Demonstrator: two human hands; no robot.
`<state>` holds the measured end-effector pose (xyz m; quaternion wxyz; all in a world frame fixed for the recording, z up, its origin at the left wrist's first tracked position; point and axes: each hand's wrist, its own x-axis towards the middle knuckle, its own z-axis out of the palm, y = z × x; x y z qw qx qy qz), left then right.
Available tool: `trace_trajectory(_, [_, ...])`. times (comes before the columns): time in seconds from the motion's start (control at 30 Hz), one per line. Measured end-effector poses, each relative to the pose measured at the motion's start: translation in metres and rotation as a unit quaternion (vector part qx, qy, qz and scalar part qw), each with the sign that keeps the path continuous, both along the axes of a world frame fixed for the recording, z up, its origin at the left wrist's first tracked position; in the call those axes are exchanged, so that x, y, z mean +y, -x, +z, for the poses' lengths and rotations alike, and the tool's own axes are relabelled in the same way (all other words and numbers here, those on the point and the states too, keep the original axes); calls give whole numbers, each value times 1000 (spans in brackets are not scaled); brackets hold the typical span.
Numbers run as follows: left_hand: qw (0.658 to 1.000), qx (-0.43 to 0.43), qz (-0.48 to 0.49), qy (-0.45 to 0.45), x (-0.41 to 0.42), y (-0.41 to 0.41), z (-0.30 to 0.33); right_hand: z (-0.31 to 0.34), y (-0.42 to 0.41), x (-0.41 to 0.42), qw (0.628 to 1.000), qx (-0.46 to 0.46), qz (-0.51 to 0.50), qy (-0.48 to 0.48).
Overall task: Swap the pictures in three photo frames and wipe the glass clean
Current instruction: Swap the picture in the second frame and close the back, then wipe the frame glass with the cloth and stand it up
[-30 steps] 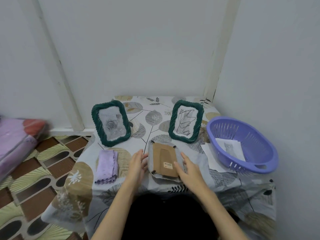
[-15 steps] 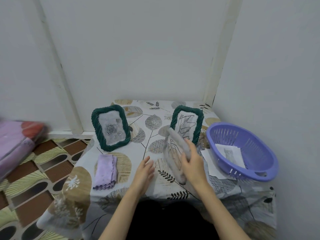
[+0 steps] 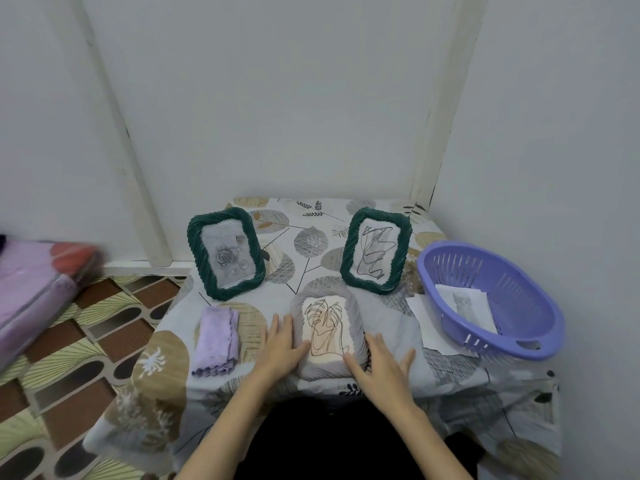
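Frame, grey (image 3: 328, 337), flat on table (image 3: 460, 372), face up, front-centre, near edge. Line drawing of leaf under glass, warm tan tint. Left hand (image 3: 281, 344) against frame's left side, palm down on cloth, fingers (image 3: 277, 327) straight and close together, pointing away; thumb lying over lower-left rim onto glass. Not curled round anything. Right hand (image 3: 379, 367) at lower-right corner of frame, fingers (image 3: 377, 344) straight and spread, resting on right rim and on cloth beside it; thumb touching bottom-right of glass. No pinch, no grip on either side.

Behind, two green frames standing upright, tilted back: left green frame (image 3: 227, 252) w/ grey rose pic, right green frame (image 3: 376, 250) w/ black scribble drawing. Well apart from each other, grey frame in front, between them.

Purple cloth (image 3: 216, 341), folded, left of left hand, just beside it, not touching. Purple basket (image 3: 491, 299) at right edge of table, w/ paper sheet (image 3: 467, 304) inside showing grey pic, too small to tell. Another paper (image 3: 429, 327) partly under basket, on tablecloth. Leaf-print tablecloth over all. Patterned floor (image 3: 69, 358) at left; pink bundle (image 3: 31, 285) far left, blurred.
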<state>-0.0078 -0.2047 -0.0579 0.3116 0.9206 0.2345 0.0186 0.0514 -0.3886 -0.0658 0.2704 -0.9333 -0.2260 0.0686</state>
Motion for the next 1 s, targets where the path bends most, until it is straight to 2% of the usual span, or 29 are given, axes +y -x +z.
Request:
trace_trajectory(0.13, [991,53,-34,-116,2,-1,-7,1,4,0,996,-52,14,75])
trace_trajectory(0.33, [986,64,-32,-150,4,-2,-7,-10,2,4,993,-55,19,107])
trace_trajectory(0.4, [984,10,9,-176,11,3,-1,-12,2,4,993,-56,18,101])
trace_trajectory(0.47, [973,-80,116,-185,27,13,5,-12,2,3,992,-59,17,106])
trace_trajectory(0.5, [963,-97,179,-178,36,20,9,-13,1,4,992,-58,17,108])
trace_trajectory(0.53, [955,-84,236,-156,47,28,13,-12,2,4,992,-56,18,110])
trace_trajectory(0.6, [949,7,309,-64,62,41,25,-12,3,5,992,-56,20,110])
trace_trajectory(0.67, [949,76,305,-26,71,44,27,-13,3,4,993,-54,19,102])
trace_trajectory(0.7, [952,69,296,-27,73,44,26,-12,4,4,994,-50,19,99])
trace_trajectory(0.77, [961,-11,275,-9,78,40,25,-11,4,3,994,-43,18,96])
trace_trajectory(0.87, [951,-153,227,142,67,34,40,-1,4,6,998,-40,16,55])
trace_trajectory(0.93, [922,-211,198,257,46,30,55,14,8,16,995,-15,41,-86])
trace_trajectory(1.0, [905,-223,151,330,19,23,67,39,13,28,960,56,61,-269])
